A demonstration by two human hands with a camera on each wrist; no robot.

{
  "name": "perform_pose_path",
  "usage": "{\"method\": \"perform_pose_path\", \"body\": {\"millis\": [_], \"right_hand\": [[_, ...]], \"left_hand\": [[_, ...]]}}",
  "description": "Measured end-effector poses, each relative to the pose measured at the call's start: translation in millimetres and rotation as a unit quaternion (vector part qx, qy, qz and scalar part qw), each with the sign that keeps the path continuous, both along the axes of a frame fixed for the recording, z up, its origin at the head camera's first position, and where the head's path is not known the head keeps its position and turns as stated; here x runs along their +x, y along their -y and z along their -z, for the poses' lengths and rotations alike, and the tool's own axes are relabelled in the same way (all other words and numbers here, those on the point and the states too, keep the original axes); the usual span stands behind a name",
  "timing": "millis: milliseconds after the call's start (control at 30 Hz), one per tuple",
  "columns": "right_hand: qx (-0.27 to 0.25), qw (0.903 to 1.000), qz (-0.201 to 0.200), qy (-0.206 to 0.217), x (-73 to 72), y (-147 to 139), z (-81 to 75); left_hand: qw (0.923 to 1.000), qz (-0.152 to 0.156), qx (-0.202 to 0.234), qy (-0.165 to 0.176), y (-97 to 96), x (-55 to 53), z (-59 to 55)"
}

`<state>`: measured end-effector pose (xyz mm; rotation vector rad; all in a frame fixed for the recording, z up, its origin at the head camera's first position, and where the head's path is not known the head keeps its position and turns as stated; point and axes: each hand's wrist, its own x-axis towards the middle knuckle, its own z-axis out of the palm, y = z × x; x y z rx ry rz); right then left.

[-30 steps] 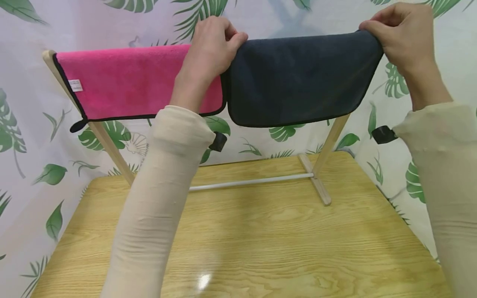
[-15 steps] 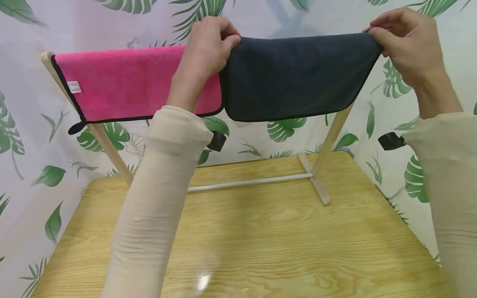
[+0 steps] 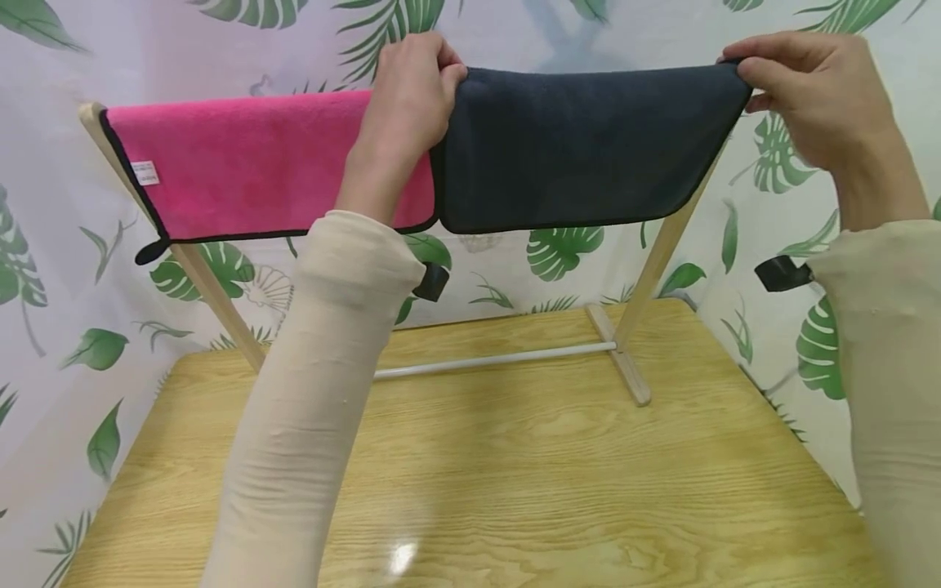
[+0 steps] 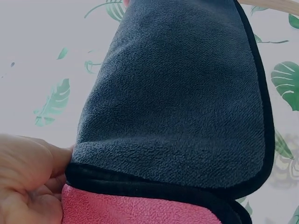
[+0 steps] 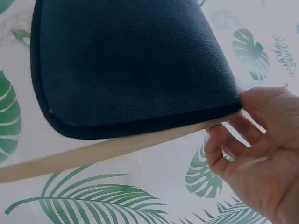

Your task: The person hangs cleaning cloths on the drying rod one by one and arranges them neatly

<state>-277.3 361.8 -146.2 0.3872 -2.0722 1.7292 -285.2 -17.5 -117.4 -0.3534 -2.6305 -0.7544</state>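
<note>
A dark grey towel (image 3: 588,147) with black edging hangs folded over the top of a wooden rack, on its right half. My left hand (image 3: 412,94) pinches the towel's upper left corner, beside the pink towel (image 3: 257,163) that hangs on the left half. At the upper right corner, my right hand (image 3: 827,98) pinches the dark towel between thumb and fingers, right at the rack's end. In the left wrist view the dark towel (image 4: 177,93) borders the pink towel (image 4: 135,207). The right wrist view shows the wooden post (image 5: 93,156) running under the towel's edge.
The rack's slanted right post (image 3: 657,253) stands on a wooden foot (image 3: 621,359), and a white rod (image 3: 500,359) runs low across. Beneath lies a wood-grain table (image 3: 551,474). A leaf-patterned cloth (image 3: 44,327) covers the wall behind.
The right hand has moved slightly right and down while pinching the dark towel's corner. The towel's lower edge has risen and its top edge looks straighter. The left hand has shifted a little left.
</note>
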Motion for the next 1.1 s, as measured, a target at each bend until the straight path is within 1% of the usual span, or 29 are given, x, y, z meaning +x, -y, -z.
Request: {"method": "perform_pose_path", "body": {"millis": [33, 100, 167, 200, 267, 333, 400, 467, 567, 633, 733, 767, 800, 833, 900, 933, 967, 1000, 1033, 1100], "right_hand": [[-0.003, 1.0, -0.009, 0.001, -1.0, -0.7, -0.3], [0.015, 0.9998, -0.009, 0.003, -2.7, -0.8, -1.6], [0.058, 0.9983, 0.005, 0.005, -3.6, 0.2, -4.1], [0.088, 0.996, 0.017, 0.007, -3.7, 0.8, -5.8], [0.143, 0.9889, 0.04, 0.012, -3.0, 1.6, -9.6], [0.191, 0.9797, 0.056, 0.016, -2.1, 2.2, -13.3], [0.223, 0.9724, 0.067, 0.02, -1.5, 3.0, -16.1], [0.22, 0.9731, 0.064, 0.021, -2.0, 5.2, -16.9], [0.188, 0.9796, 0.069, 0.014, -3.9, 10.2, -16.5], [0.159, 0.9838, 0.082, 0.008, -4.5, 14.2, -16.2], [0.135, 0.9843, 0.114, 0.002, -2.9, 19.3, -17.8], [0.14, 0.9817, 0.129, 0.002, -2.1, 20.2, -18.8], [0.155, 0.9771, 0.146, 0.007, -0.9, 20.4, -20.0], [0.18, 0.9704, 0.161, 0.015, 0.5, 20.3, -20.9], [0.24, 0.9538, 0.179, 0.027, 2.9, 17.3, -21.8], [0.274, 0.9437, 0.182, 0.034, 4.2, 14.7, -21.6], [0.309, 0.9326, 0.183, 0.037, 5.6, 11.5, -20.9], [0.336, 0.9241, 0.178, 0.038, 6.9, 8.0, -20.3], [0.35, 0.9209, 0.168, 0.036, 7.4, 4.5, -19.3], [0.351, 0.9247, 0.146, 0.02, 6.4, -0.6, -16.4]], "left_hand": [[1.0, 0.002, -0.004, 0.0, 0.2, 0.2, 0.2], [0.9999, 0.007, -0.01, -0.002, 0.5, 0.6, 0.6], [0.9997, 0.011, -0.019, -0.006, 1.0, 1.1, 0.9], [0.9996, 0.013, -0.022, -0.008, 1.4, 1.4, 1.0], [0.9993, 0.018, -0.029, -0.012, 1.9, 1.6, 0.8], [0.9991, 0.023, -0.034, -0.013, 2.2, 1.8, 0.7], [0.999, 0.025, -0.035, -0.011, 2.2, 2.0, 0.5], [0.9991, 0.024, -0.035, -0.008, 2.0, 2.2, 0.3], [0.9992, 0.023, -0.032, -0.005, 0.7, 2.1, 0.1], [0.9994, 0.023, -0.028, -0.003, 0.3, 2.4, 0.2], [0.9995, 0.022, -0.02, -0.002, -0.2, 2.5, 0.4], [0.9996, 0.022, -0.019, -0.003, 0.0, 2.6, 0.5], [0.9996, 0.021, -0.017, -0.002, 0.2, 2.7, 0.6], [0.9997, 0.02, -0.015, -0.001, 0.0, 2.5, 0.6], [0.9998, 0.016, -0.009, 0.002, -0.5, 1.8, 0.3], [0.9999, 0.014, -0.007, 0.003, -0.8, 1.5, 0.1], [0.9999, 0.012, -0.003, 0.004, -1.2, 1.3, -0.1], [1.0, 0.009, 0.001, 0.004, -1.8, 1.1, -0.2], [1.0, 0.006, 0.004, 0.002, -2.4, 1.1, -0.3], [0.9999, 0.0, 0.011, -0.003, -3.1, 1.7, -0.1]]}}
